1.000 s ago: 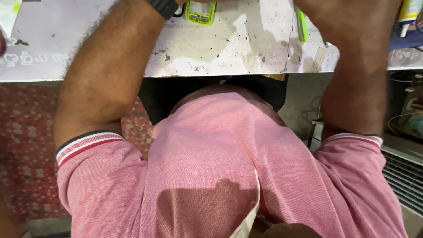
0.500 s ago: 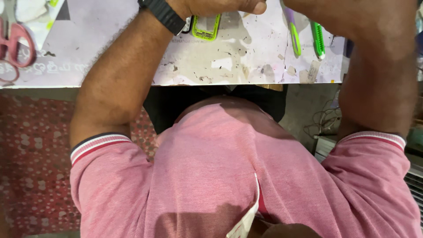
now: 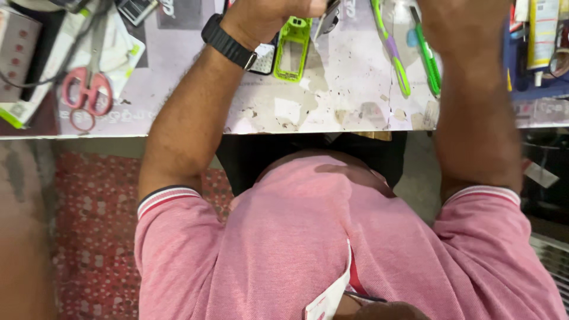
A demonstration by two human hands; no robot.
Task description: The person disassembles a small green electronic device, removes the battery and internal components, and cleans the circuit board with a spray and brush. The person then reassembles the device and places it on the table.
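My shirt [image 3: 332, 249] is soft pink cloth. The table [image 3: 332, 101] top looks worn, rough and stained. The green phone frame [image 3: 291, 50] is shiny plastic. The scissors [image 3: 89, 89] have smooth pink plastic handles. My watch strap [image 3: 228, 42] is dull black rubber.

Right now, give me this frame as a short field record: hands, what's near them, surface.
left hand: closed at the top edge, black wristwatch on the wrist
right hand: partly out of frame, grip cannot be told
near left hand: lime green phone frame flat on the bench
near right hand: green tweezers, purple-green tool
far left: pink-handled scissors
surface: stained white bench
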